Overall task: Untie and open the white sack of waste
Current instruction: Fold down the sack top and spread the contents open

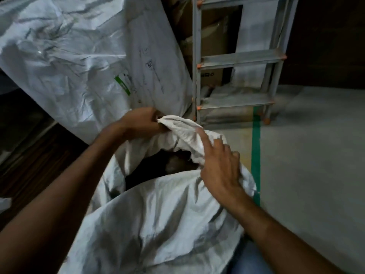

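While the white sack stands on the floor directly below the camera, its mouth gapes open onto a dark interior. The left hand is closed, pinching the far edge of the mouth's bunched rim. The right hand is half open, index finger extended, its other fingers curled over the crumpled fabric at the near right rim. The sack is woven plastic, creased and dull. A second, larger white sack, wrinkled and marked with scribbles and a green stripe, leans behind. To the right stands a grey metal rack with orange joints. A green tape line crosses the smooth grey floor.
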`<action>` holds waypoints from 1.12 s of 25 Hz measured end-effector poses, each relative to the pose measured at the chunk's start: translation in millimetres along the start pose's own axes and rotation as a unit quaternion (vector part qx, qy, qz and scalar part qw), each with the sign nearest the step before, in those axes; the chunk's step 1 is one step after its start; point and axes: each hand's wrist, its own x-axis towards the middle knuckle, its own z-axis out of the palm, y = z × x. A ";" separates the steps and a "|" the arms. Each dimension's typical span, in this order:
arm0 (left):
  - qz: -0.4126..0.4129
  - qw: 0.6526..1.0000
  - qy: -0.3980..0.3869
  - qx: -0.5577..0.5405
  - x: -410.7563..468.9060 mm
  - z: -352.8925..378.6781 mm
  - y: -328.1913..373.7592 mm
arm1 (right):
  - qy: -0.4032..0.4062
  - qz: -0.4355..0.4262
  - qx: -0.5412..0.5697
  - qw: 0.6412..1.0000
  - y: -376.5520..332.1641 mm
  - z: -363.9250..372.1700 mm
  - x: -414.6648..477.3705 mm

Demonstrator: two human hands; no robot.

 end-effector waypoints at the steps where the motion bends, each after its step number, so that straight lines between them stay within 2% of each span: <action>1: 0.025 0.997 0.050 0.061 2.6 5.9 7.0 | 0.006 0.002 0.027 1.000 8.5 -3.4 6.8; 3: 0.111 0.979 0.115 0.130 0.4 26.4 33.8 | 0.025 0.013 0.096 0.995 21.7 -13.9 16.2; 5: 0.174 0.964 0.124 0.156 -2.4 51.3 60.9 | 0.019 0.034 0.139 0.989 33.7 -24.6 22.9; 9: 0.129 0.965 0.114 0.196 14.2 83.6 70.3 | -0.052 0.035 0.168 0.984 59.4 -33.7 33.5; 11: 0.137 0.971 0.072 0.182 23.7 92.8 69.7 | -0.081 0.020 0.164 0.983 70.2 -35.9 36.7; 12: 0.151 0.973 0.053 0.167 27.0 95.1 71.9 | -0.070 0.014 0.134 0.988 73.7 -36.9 36.5; 14: 0.153 0.977 0.048 0.139 34.6 92.8 75.9 | 0.015 0.026 0.032 0.999 72.8 -33.1 30.0; 17: 0.117 0.991 0.061 0.027 40.1 73.4 76.2 | 0.116 0.033 0.016 0.993 38.7 -19.3 6.1; 19: 0.070 0.989 0.024 -0.126 46.4 58.0 68.1 | 0.082 0.046 0.022 0.995 19.5 -7.8 -5.1; 22: -0.007 0.939 -0.038 -0.342 54.9 46.2 21.6 | -0.037 0.068 -0.035 0.996 23.4 12.2 3.0; 24: -0.078 0.906 -0.042 -0.414 54.4 44.9 -5.6 | -0.020 0.066 -0.077 0.995 31.6 20.5 6.6; 25: -0.101 0.904 -0.030 -0.415 50.7 44.8 -10.3 | -0.008 0.065 -0.071 0.995 34.6 20.4 8.3; 26: -0.105 0.920 0.001 -0.378 46.4 44.7 -7.3 | -0.004 0.063 -0.033 0.997 37.6 17.8 10.9; 28: -0.056 0.979 0.085 -0.178 33.0 42.3 12.8 | -0.012 0.097 0.070 0.993 45.8 7.7 16.6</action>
